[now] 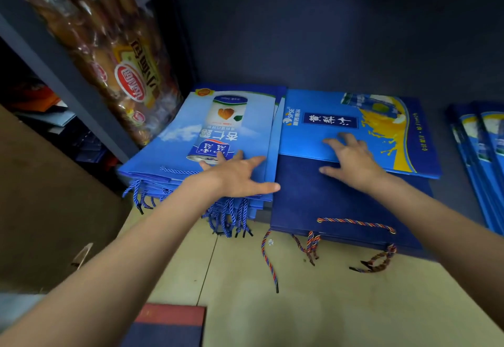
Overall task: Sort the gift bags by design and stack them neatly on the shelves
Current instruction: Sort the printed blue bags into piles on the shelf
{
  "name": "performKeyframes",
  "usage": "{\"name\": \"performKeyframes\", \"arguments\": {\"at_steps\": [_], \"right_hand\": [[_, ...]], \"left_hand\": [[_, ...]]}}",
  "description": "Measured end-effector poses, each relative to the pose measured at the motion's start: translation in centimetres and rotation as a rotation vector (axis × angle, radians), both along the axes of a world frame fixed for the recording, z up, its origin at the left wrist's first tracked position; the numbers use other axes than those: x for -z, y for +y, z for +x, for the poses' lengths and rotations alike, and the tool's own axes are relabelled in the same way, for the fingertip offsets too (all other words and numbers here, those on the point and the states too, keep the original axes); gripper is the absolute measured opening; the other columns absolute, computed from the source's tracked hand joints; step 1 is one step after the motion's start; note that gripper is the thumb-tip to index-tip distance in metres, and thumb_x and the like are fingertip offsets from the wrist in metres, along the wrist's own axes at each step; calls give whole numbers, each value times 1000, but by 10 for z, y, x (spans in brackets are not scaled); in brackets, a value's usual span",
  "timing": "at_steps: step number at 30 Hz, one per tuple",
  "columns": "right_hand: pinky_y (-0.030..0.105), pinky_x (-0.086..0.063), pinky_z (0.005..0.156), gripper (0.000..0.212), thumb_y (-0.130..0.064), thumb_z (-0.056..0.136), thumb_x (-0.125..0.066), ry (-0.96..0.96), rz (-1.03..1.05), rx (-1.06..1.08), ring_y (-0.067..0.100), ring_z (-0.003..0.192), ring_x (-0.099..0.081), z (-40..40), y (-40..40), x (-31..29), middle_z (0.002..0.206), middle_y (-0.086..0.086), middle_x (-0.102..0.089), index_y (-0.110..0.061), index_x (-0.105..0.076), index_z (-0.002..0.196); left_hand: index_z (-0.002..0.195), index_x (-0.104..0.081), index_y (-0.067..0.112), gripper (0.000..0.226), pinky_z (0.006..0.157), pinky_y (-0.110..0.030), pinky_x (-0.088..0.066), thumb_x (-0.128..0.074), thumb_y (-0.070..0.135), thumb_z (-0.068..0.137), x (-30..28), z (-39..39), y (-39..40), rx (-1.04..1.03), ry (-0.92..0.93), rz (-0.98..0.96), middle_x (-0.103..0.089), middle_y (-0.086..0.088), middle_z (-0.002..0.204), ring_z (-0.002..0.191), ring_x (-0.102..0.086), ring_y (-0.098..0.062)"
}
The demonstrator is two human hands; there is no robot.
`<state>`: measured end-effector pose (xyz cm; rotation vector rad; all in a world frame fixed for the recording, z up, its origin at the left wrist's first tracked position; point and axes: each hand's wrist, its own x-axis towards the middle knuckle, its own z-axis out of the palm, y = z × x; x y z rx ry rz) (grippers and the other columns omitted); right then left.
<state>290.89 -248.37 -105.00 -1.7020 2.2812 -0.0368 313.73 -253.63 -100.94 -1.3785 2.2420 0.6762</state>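
From the head view, our left hand (240, 175) lies flat, fingers spread, on the light-blue can-design stack (218, 139), and our right hand (351, 158) rests open on the splash-design bag (381, 128) topping the navy bags (327, 205). We judge sorting well along: further right more blue bags (480, 155) stand apart, and that mixed pile looks unsettled.

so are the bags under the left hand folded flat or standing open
Folded flat. The light blue bags lie stacked on the shelf, rope handles hanging over their front edge, with the left hand pressing on top.

Dark shelf (450, 199) is loaded with three bag lots: light-blue stack (191, 139) left, navy stack (327, 205) beside it, further bags (480, 155) well apart, right.
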Motion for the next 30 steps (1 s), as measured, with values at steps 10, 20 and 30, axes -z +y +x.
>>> {"name": "performKeyframes", "arguments": {"at_steps": [10, 20, 30], "right_hand": [[38, -40, 93, 50, -1, 88, -49, 611, 10, -428, 30, 114, -49, -29, 1, 6, 126, 11, -47, -12, -30, 134], [33, -37, 65, 44, 0, 89, -43, 640, 7, -388, 33, 96, -60, -70, 39, -47, 105, 10, -59, -13, -32, 129], [39, -46, 87, 55, 23, 61, -56, 117, -244, -30, 43, 99, -58, -172, 194, -37, 102, 23, -66, -3, -62, 109]], "left_hand": [[146, 9, 44, 92, 102, -74, -2, -53, 63, 81, 19, -24, 4, -36, -182, -66, 20, -8, 155, 137, 14, -51], [146, -2, 45, 86, 103, -73, -5, -57, 57, 81, 10, -28, 5, -77, -118, -84, 9, -5, 157, 139, 9, -50], [141, -35, 20, 65, 110, -46, -27, -63, 32, 85, 12, -68, 5, -29, 387, -289, -33, -11, 147, 137, -30, -26]]}}
